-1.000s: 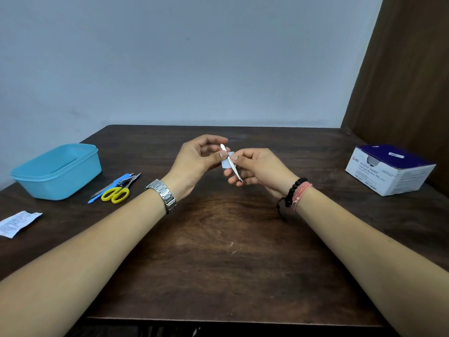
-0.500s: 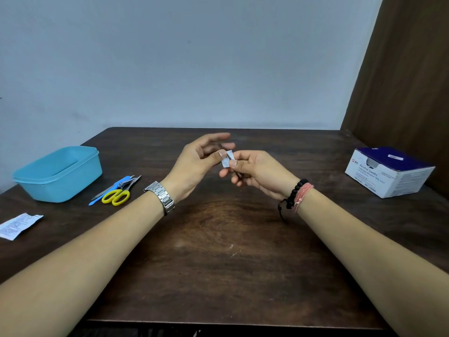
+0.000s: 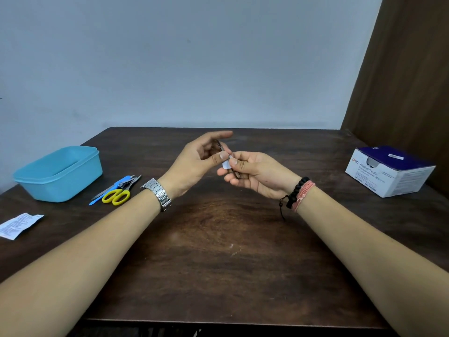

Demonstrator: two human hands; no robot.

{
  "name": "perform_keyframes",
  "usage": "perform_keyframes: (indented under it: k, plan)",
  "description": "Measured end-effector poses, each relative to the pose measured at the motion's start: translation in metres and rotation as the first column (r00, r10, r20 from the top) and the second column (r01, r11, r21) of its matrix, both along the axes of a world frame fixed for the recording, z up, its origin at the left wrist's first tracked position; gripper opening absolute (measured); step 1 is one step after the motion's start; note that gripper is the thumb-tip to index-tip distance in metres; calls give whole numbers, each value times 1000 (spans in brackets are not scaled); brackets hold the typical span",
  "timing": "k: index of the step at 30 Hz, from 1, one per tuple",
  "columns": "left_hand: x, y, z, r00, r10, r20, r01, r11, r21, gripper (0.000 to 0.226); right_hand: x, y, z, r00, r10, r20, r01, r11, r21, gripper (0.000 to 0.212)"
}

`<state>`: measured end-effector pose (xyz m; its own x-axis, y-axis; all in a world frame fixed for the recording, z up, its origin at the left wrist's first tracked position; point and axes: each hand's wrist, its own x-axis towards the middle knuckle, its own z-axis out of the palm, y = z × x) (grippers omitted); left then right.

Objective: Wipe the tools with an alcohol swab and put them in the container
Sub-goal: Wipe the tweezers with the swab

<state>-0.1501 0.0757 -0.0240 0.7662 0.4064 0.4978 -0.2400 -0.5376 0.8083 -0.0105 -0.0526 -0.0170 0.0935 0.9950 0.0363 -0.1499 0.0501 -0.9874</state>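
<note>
Near the middle of the frame the two hands meet above the dark wooden counter [image 3: 218, 251]. The left hand [image 3: 194, 164] has its thumb pressed toward a thin metal tool, likely tweezers [image 3: 220, 146], whose upper end pokes up between the thumb and the outstretched fingers; those fingers are nearly straight, so that grip looks light, a pinch at most. The right hand [image 3: 257, 171] is curled, its thumb and forefinger pinching a small white alcohol swab [image 3: 226, 164] wrapped against the tool's shaft. The lower tip shows just below the swab.

The likeliest slip, I'd say, is the tool sliding out. It is narrow and smooth, the swab makes it damp, and the left hand's hold seems loose; a firm stroke could pull it free and drop it onto the counter, undoing the wipe. The pointed tip sits close to the right fingers, so a jerk could poke them. The swab is small enough to bunch up or fall away mid-stroke.

At the left of the frame waits the blue container [image 3: 58, 173], with nothing visible in it from here. Just beside it lie yellow scissors [image 3: 116, 196], a nail clipper [image 3: 125, 183] and a blue-handled tool [image 3: 107, 192], overlapping in a small heap. A torn swab wrapper [image 3: 18, 224] lies at the far left edge, and the swab box [image 3: 388, 171] sits at the right.
</note>
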Motion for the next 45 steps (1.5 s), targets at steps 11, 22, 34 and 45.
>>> perform_keyframes:
  k: [11, 22, 34, 45]
  plan:
    - [1, 5, -2, 998, 57, -7, -54, 976, 212, 41, 0, 1, 1, 995, -18, -94, 19, 1000, 13, 16]
    - [3, 8, -5, 992, 122, -30, -115, 978, 172, 34, 1, 2, -5, 972, -137, 189, 134, 991, 31, 21]
    - [3, 7, -6, 971, 226, -73, -229, 973, -36, 2, 5, 8, -8, 873, -272, 405, 239, 962, 131, 10]
    - [2, -5, -2, 970, 190, -150, -235, 891, -389, 14, 12, 8, -16, 329, -522, 787, 265, 851, 454, 10]
